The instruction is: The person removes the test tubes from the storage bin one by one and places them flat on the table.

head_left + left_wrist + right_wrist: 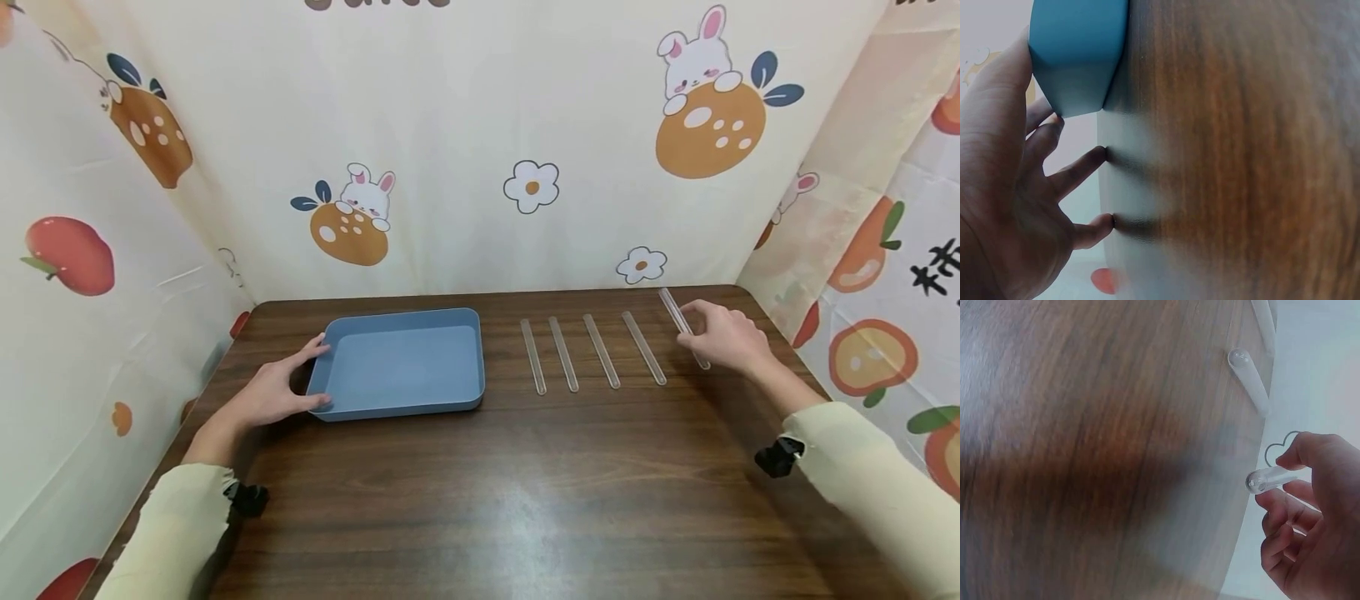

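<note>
In the head view, my left hand (273, 389) is at the left end of a shallow blue tray (405, 408), thumb and a finger touching it near its two left corners. In the left wrist view the fingers are spread beside the tray's wall (1079, 69), and two fingertips reach down to the table. At the far right, my right hand (723, 335) pinches a clear test tube (678, 317) between thumb and fingers. The right wrist view shows its rounded end (1255, 482) pointing out from the grip.
Several more clear test tubes lie in a spaced row between tray and right hand, among them one test tube (643, 348) nearest that hand. Beneath is a brown wooden table (480, 500). A printed curtain (465, 125) hangs behind it and along both sides.
</note>
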Action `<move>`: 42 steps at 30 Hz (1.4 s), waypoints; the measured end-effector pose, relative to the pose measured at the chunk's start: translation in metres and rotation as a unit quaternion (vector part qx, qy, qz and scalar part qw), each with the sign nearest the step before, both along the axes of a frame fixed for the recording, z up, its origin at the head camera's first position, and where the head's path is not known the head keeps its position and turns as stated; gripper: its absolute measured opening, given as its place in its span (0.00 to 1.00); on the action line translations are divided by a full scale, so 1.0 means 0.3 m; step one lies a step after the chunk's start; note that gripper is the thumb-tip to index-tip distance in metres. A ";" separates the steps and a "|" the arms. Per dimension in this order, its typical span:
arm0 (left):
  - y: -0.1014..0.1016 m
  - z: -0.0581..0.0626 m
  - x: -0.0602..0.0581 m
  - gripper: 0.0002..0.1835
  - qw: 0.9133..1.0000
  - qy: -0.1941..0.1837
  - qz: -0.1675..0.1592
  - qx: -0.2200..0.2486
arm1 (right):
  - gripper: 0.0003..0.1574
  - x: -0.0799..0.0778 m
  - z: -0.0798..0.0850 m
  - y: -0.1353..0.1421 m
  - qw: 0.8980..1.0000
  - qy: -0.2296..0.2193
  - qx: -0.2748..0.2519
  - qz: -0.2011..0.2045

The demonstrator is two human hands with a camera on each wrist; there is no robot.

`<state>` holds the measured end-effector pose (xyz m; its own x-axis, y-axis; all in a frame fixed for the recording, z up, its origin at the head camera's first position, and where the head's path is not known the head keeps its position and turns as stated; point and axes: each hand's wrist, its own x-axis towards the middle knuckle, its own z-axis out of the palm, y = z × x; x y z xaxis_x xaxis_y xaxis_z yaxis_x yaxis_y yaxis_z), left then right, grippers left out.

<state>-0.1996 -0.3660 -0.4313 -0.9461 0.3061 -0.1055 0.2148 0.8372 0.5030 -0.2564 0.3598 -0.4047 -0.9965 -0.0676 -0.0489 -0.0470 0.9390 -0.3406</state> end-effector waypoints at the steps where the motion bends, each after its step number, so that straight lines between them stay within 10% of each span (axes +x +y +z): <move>1: 0.001 0.001 -0.001 0.51 1.000 0.000 -0.001 0.000 | 0.37 0.000 -0.004 0.004 1.000 0.001 -0.003 0.000; 42: -0.005 -0.004 -0.007 0.51 1.000 -0.004 -0.003 0.003 | 0.36 -0.016 -0.089 0.043 0.999 -0.049 -0.017 0.011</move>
<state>-0.2018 -0.3674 -0.4326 -0.9437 0.3114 -0.1116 0.2148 0.8334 0.5092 -0.2612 0.3725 -0.4315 -0.9852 -0.0936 -0.1435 -0.0331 0.9259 -0.3763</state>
